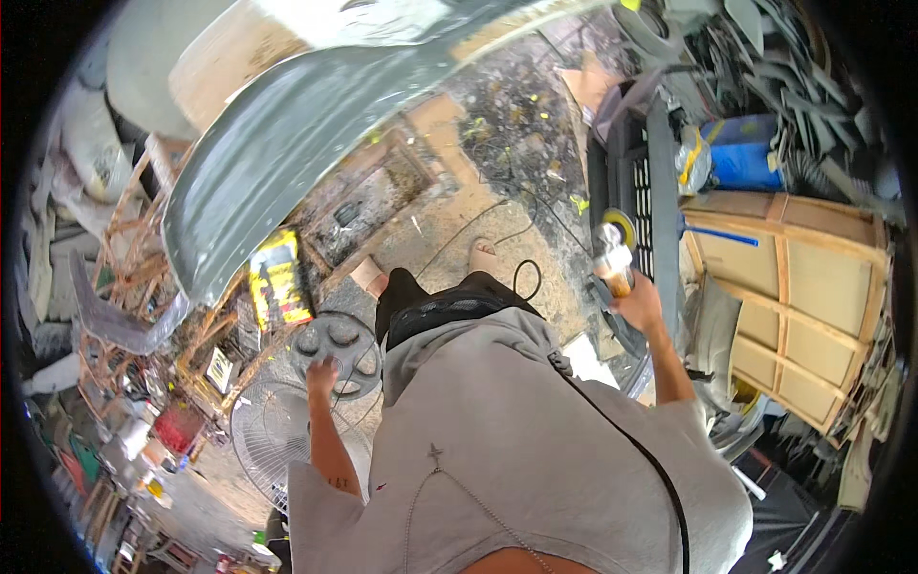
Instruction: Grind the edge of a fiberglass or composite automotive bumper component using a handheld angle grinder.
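Observation:
My right hand (639,304) is wrapped round an angle grinder (612,256) with a silver head and a yellowish disc. The disc is close beside a dark car bumper with a slatted grille (643,191); whether they touch I cannot tell. My left hand (322,376) hangs low at my side, over a round grey stool-like piece with large holes (337,346). Its fingers are foreshortened and blurred. Ahead to the left, a large grey car bumper (296,124) lies across a rusty metal frame (368,196).
A wire fan guard (273,430) is near my left arm, beside a yellow-and-black bag (279,279). Dark cables (521,225) trail over the stained floor. A wooden-framed panel (798,297) and a blue container (744,153) stand right. Piled car parts line both sides.

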`<control>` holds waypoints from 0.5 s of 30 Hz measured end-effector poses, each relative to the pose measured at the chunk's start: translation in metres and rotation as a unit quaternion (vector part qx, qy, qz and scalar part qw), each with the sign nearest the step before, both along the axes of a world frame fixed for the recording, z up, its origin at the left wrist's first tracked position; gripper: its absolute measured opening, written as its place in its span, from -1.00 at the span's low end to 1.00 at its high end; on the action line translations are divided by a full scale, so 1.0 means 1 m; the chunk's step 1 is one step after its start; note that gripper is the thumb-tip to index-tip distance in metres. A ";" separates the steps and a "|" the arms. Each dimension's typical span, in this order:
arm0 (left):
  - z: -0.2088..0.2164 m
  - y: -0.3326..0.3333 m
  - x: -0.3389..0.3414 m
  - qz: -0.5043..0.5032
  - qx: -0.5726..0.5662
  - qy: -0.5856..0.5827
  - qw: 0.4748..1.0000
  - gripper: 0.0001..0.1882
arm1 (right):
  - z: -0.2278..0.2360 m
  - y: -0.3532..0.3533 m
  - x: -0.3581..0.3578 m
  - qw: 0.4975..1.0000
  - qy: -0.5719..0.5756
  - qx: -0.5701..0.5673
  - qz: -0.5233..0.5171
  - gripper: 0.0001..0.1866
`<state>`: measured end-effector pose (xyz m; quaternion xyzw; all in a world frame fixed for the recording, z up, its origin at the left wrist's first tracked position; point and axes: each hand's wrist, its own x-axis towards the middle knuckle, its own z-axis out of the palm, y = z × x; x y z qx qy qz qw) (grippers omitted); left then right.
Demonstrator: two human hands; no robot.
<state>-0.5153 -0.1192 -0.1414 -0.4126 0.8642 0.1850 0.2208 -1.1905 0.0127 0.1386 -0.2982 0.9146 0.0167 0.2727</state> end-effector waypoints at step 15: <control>0.132 -0.062 -0.317 0.394 0.270 0.274 0.835 -0.70 | 0.010 0.119 -0.114 0.920 -0.159 -0.221 -0.282 -0.54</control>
